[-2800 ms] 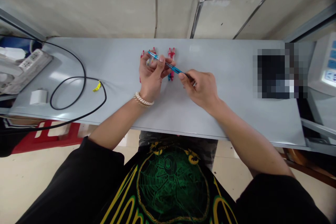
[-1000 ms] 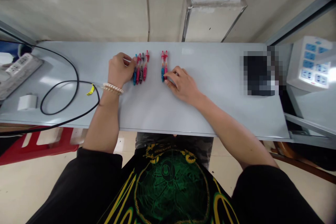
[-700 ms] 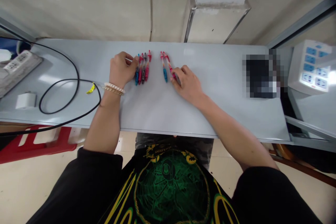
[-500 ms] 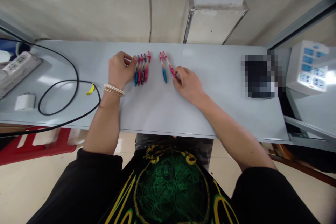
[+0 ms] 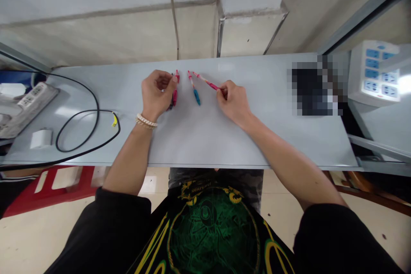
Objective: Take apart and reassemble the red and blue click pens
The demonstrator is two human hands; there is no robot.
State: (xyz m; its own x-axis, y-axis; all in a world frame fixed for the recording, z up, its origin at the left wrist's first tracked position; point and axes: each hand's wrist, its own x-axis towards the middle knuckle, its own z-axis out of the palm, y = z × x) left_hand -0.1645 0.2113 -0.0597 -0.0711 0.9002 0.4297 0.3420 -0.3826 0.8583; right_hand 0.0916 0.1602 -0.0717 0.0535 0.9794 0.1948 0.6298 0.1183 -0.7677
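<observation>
My right hand (image 5: pixel 234 102) is pinching the pink pen (image 5: pixel 206 81) near-end, rest slants far-left; left hand (image 5: pixel 158 95), can't tell.

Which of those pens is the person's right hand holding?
The slanted pink pen, its near end in the right hand. The blue-gripped pen beside it is untouched; the bunched pens are by the left hand.
</observation>
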